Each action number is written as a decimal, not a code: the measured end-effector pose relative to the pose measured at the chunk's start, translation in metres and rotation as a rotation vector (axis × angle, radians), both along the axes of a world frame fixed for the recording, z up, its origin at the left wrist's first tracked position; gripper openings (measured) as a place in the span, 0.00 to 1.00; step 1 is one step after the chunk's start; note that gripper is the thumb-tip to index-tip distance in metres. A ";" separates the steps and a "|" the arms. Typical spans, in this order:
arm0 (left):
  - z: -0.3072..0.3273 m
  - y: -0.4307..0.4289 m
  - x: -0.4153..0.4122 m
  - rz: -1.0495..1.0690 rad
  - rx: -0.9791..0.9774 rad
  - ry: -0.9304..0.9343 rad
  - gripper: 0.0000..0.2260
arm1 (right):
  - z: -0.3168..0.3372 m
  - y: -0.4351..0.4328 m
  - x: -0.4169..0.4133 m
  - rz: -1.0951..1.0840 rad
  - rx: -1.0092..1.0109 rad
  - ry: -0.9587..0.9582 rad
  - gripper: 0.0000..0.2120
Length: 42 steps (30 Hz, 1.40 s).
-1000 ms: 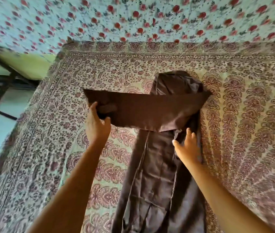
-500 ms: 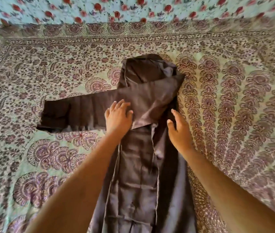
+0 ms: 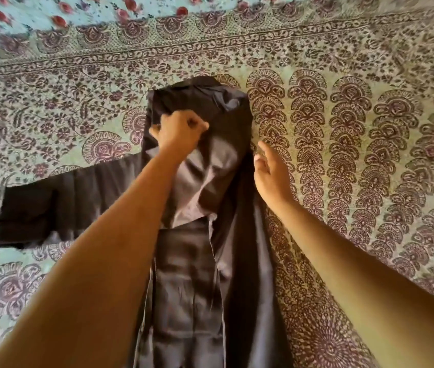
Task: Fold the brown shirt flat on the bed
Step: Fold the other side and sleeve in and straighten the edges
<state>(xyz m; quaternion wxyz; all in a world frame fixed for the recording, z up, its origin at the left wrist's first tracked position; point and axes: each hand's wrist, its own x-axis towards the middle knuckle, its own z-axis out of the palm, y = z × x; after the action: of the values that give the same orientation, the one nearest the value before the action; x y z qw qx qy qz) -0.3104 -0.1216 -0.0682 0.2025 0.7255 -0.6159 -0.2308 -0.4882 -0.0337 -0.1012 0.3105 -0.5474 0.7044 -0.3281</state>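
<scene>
Lengthwise down the middle of the bed lies the brown shirt (image 3: 192, 282), as I see it from my remote desk through the head camera. Its body is narrowed into a long strip that runs from the near edge of the frame up to a bunched top end. One sleeve (image 3: 51, 205) stretches flat to the left across the patterned bedspread (image 3: 370, 155), its cuff end well apart from the body. The left hand (image 3: 180, 128) sits on the upper part of the shirt, fingers curled into a fist round a gather of the brown cloth. A paler fold slants down from that fist toward the shirt's middle. The right hand (image 3: 271, 173) is slack, fingers loosely spread, at the shirt's right edge where cloth meets bedspread; I cannot tell whether it touches the fabric. Beyond the bedspread's border, at the far side, a pale sheet printed with red flowers (image 3: 38, 11) shows, blurred.
</scene>
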 end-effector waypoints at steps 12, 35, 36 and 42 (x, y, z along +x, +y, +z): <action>-0.022 -0.022 0.048 -0.029 0.144 -0.010 0.17 | 0.017 -0.151 0.019 0.199 -0.090 0.244 0.21; -0.032 -0.038 0.054 -0.108 -0.064 -0.050 0.11 | -0.005 -0.151 0.035 0.362 -0.418 0.772 0.21; -0.032 -0.038 0.054 -0.110 -0.061 -0.056 0.11 | -0.010 -0.144 0.037 0.478 -0.409 0.735 0.22; -0.029 -0.037 0.048 -0.138 -0.072 -0.062 0.10 | -0.041 -0.136 0.001 0.637 0.019 0.784 0.29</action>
<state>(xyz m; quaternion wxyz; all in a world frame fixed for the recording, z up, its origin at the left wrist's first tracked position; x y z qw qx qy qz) -0.2623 -0.1585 -0.0974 0.1929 0.6802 -0.6784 -0.1996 -0.4877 -0.1695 -0.1417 0.1122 -0.8145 0.5689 0.0198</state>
